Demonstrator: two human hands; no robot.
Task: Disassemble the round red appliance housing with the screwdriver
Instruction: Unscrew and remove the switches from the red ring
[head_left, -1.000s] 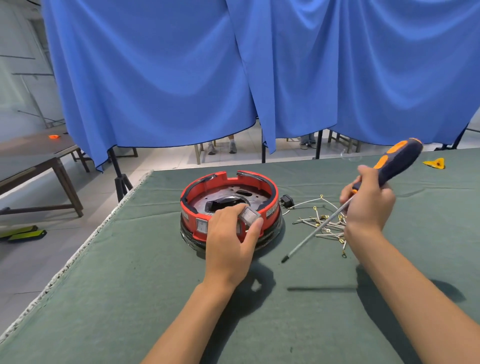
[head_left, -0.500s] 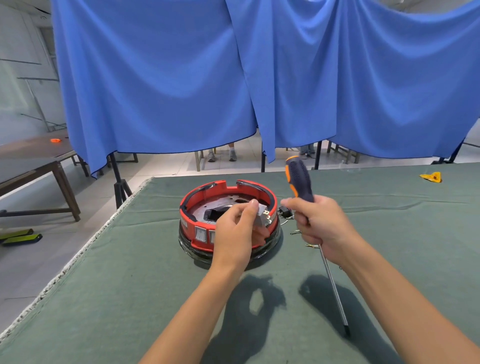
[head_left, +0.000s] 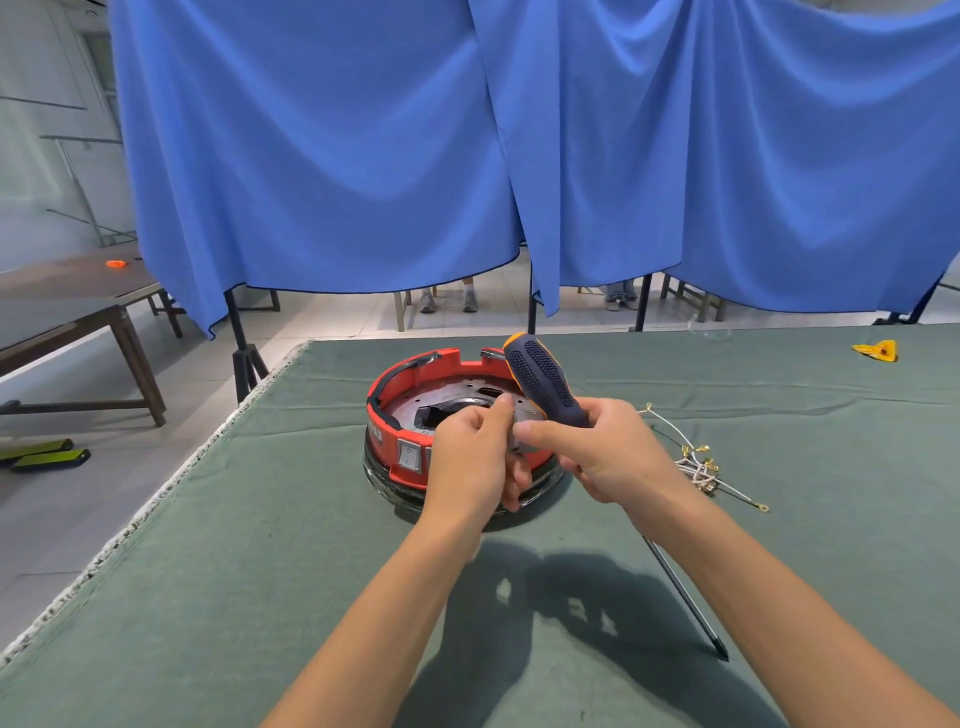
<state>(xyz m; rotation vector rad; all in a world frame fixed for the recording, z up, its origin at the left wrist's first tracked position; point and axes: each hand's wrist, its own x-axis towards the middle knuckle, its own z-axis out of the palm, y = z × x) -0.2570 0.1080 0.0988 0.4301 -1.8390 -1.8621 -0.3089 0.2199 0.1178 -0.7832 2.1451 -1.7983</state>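
Note:
The round red appliance housing (head_left: 410, 415) sits on the green table, open at the top with a metal plate inside. My left hand (head_left: 472, 457) is in front of its near rim and pinches a small grey part (head_left: 519, 415) that is mostly hidden between my hands. My right hand (head_left: 608, 457) grips the screwdriver (head_left: 545, 384) by its dark blue and orange handle. The handle points up and away over the housing, and the long shaft runs down past my forearm to a tip near the table at the lower right.
A bundle of white wires with gold terminals (head_left: 696, 462) lies right of the housing. A small yellow piece (head_left: 878, 351) lies at the far right. The green cloth table (head_left: 208, 597) ends at a left edge. Blue curtains hang behind; a brown table (head_left: 62, 312) stands at left.
My right hand has swung the screwdriver from shaft down-left to handle up, and has moved left against my left hand. My left hand has lifted the grey part off the housing rim.

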